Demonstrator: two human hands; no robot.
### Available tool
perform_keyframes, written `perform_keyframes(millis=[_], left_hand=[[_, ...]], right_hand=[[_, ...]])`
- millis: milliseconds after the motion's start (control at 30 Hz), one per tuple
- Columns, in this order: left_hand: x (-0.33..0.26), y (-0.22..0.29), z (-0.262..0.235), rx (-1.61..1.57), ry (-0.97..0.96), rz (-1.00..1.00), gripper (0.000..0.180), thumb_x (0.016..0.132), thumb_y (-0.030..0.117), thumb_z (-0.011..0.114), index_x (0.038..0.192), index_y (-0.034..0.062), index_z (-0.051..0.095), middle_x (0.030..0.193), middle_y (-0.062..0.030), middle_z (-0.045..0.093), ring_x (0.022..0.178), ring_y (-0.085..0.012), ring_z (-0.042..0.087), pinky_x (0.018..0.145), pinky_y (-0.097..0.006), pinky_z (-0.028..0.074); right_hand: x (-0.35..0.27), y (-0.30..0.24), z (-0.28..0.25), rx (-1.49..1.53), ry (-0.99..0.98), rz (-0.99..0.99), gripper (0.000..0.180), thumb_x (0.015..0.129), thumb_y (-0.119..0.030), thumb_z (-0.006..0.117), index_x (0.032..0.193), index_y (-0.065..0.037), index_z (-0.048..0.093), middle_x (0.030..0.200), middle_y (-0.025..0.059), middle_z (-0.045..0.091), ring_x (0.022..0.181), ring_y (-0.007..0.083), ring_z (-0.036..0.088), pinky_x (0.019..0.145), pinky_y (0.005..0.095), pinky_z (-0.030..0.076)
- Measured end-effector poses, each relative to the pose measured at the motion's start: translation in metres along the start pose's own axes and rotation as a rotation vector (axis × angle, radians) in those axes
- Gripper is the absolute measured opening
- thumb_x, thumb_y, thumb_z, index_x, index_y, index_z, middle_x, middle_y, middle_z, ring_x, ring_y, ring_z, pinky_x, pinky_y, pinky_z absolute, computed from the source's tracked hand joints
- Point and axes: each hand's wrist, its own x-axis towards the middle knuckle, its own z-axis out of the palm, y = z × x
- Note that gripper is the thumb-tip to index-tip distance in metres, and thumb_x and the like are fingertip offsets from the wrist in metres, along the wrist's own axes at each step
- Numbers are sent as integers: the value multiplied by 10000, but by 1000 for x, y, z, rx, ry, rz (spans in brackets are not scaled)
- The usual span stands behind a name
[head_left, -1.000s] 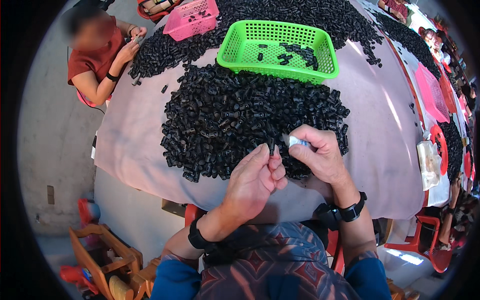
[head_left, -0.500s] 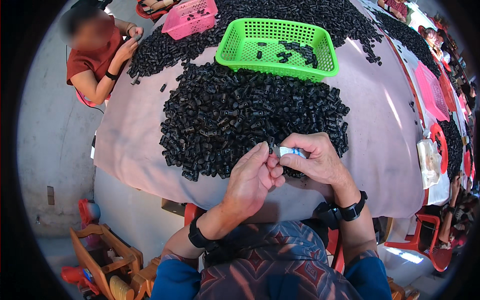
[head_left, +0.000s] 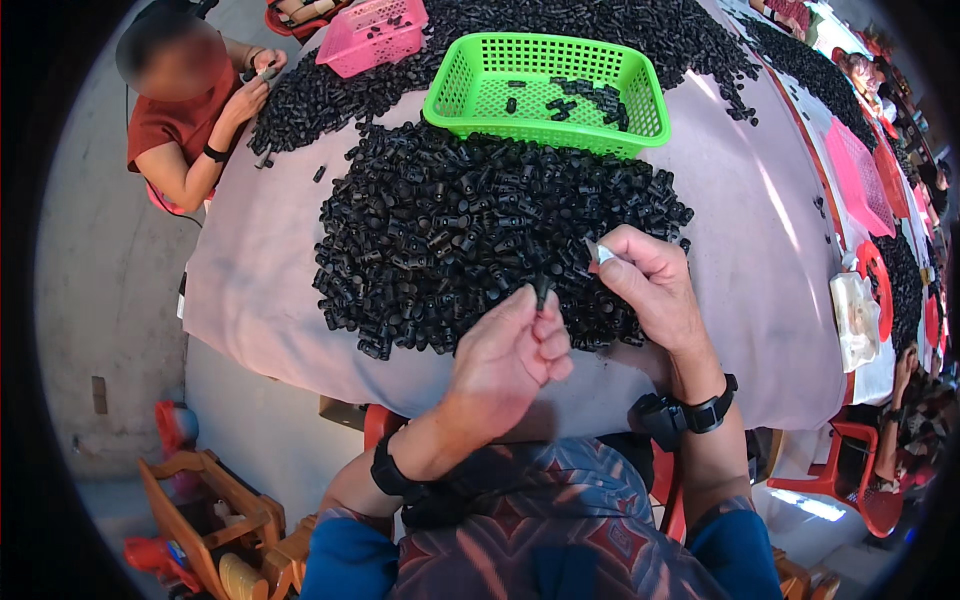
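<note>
Between its thumb and fingers, my left hand [head_left: 510,355] pinches a small black plastic part [head_left: 542,289], pointing up over the near edge of a pile. My right hand [head_left: 655,290] is closed on a small blade with a white wrapped grip [head_left: 603,254]; its thin grey tip sticks out to the upper left, apart from the part. Beneath and beyond both hands spreads the heap of short black cylindrical plastic parts [head_left: 440,225]. Behind this heap stands a green plastic basket [head_left: 545,137] with several black parts on its floor.
A pink basket [head_left: 372,50] sits farther left on more black parts. At the left edge a person in a red top [head_left: 180,135] handles a small part. Pink cloth [head_left: 750,330] covers the table. On the right are another pink basket [head_left: 858,185], a clear plastic tray [head_left: 855,318] and red chairs [head_left: 865,480].
My right hand has moved up and right with the blade, away from my left hand. The part in my left hand now stands upright above the fingertips.
</note>
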Motion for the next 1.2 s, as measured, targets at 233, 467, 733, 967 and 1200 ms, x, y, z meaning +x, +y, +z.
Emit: perform_keyframes(millis=[233, 467, 733, 967, 1200], left_hand=[[1, -1, -3, 29, -18, 33, 264, 976, 311, 366, 899, 85, 478, 756, 28, 425, 677, -92, 414, 596, -255, 362], [3, -4, -2, 54, 21, -3, 237, 973, 285, 383, 887, 89, 484, 759, 19, 439, 670, -100, 434, 577, -269, 373], [3, -7, -4, 90, -11, -42, 243, 972, 276, 385, 865, 80, 480, 755, 12, 446, 670, -107, 435, 577, -269, 378], [6, -8, -7, 101, 7, -45, 253, 974, 282, 379, 857, 82, 481, 750, 12, 442, 659, -109, 427, 579, -266, 377], [4, -7, -4, 85, 36, -42, 226, 975, 264, 374, 887, 82, 473, 755, 12, 438, 655, -111, 425, 573, -270, 371]], right_hand=[[-1, -5, 3, -74, -193, 58, 121, 806, -135, 662, 828, -29, 606, 644, -41, 543, 603, 24, 448, 532, 202, 377], [-1, -5, 14, 16, -178, 15, 149, 788, -106, 680, 888, -34, 596, 711, -37, 553, 657, 11, 465, 563, 189, 388], [-1, 0, 14, 196, -230, 183, 101, 822, -93, 650, 839, -19, 582, 730, -31, 567, 675, 19, 486, 594, 188, 416], [-3, -5, 16, 262, -192, 272, 92, 848, -107, 619, 842, -18, 598, 714, -24, 585, 638, 35, 511, 584, 201, 435], [-3, -2, 17, 103, -182, 157, 123, 807, -103, 664, 864, -6, 612, 719, -31, 579, 684, 13, 492, 589, 188, 425]])
